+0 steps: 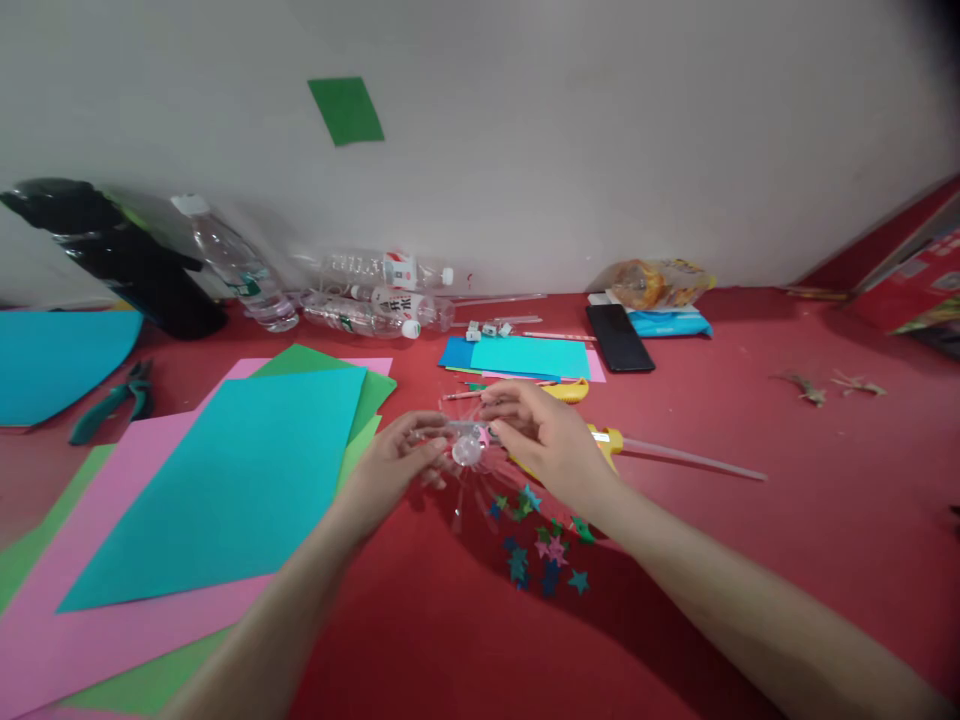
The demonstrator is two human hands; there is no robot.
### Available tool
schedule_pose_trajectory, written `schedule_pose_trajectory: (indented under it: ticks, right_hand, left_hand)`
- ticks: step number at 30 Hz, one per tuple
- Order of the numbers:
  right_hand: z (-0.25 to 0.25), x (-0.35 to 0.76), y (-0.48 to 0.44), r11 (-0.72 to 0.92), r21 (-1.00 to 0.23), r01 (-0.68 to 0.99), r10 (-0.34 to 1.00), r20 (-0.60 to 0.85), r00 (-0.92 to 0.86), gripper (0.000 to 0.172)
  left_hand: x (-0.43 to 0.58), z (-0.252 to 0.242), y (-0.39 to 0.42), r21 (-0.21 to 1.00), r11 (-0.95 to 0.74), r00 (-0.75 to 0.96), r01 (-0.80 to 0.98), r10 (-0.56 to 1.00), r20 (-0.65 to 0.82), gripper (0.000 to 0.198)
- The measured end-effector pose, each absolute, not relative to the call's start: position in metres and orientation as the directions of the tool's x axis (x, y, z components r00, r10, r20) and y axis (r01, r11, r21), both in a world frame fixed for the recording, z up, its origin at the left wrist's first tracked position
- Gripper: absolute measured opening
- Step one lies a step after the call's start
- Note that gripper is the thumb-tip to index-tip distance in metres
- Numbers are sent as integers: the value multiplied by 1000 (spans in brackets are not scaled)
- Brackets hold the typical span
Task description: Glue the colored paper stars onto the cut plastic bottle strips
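Note:
Between my hands is a clear plastic piece (466, 451), seemingly a cut bottle part, with a whitish round middle and thin strips fanning outward. My left hand (405, 455) has its fingers curled round the left side of it. A small pink star (484, 436) shows against the plastic at the fingertips of my right hand (536, 435), whose thumb and fingers are pinched together. Loose paper stars (553, 549) in blue, green and pink lie on the red table just below. Partly hidden behind my right hand is a yellow glue gun (611, 440) with a clear glue stick (697, 459) in its back.
Coloured paper sheets (225, 490) and green-handled pliers (112, 405) are at left. Along the wall stand a black flask (135, 265) and a water bottle (240, 265), beside lying bottles (375, 310). A yellow cutter (568, 391), small cyan sheets (532, 357) and a phone (620, 338) lie beyond my hands.

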State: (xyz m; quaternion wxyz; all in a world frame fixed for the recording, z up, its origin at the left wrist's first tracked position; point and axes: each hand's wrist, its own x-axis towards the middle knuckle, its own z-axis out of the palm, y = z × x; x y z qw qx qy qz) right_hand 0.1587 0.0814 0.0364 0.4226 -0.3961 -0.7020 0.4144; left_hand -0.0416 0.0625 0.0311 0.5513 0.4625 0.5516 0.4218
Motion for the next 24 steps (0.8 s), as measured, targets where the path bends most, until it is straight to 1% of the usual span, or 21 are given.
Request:
schedule_pose_trajectory:
  ticks: [2, 7, 11, 15, 20, 24]
  right_hand:
    - [38, 159, 81, 331, -925, 189, 908, 257, -331, 24]
    - [42, 158, 78, 326, -931, 162, 901, 254, -352, 27]
    - [40, 160, 80, 419, -892, 171, 879, 351, -323, 24]
    - [38, 163, 83, 498, -836, 232, 849, 416, -326, 22]
    - [39, 166, 81, 516, -788, 337, 846, 405, -348, 25]
    - [42, 169, 81, 548, -745, 380, 832, 436, -344, 24]
  left_hand:
    - [-42, 31, 64, 975, 224, 11, 7, 974, -224, 29]
    - [-53, 32, 71, 957, 290, 17, -11, 957, -290, 30]
    - [-61, 33, 74, 940, 341, 5, 3, 940, -341, 28]
    - [-65, 32, 75, 925, 375, -13, 58, 927, -375, 28]
    - [-68, 38, 74, 919, 371, -69, 130, 928, -365, 30]
    - [-71, 45, 77, 938, 302, -135, 169, 950, -281, 27]
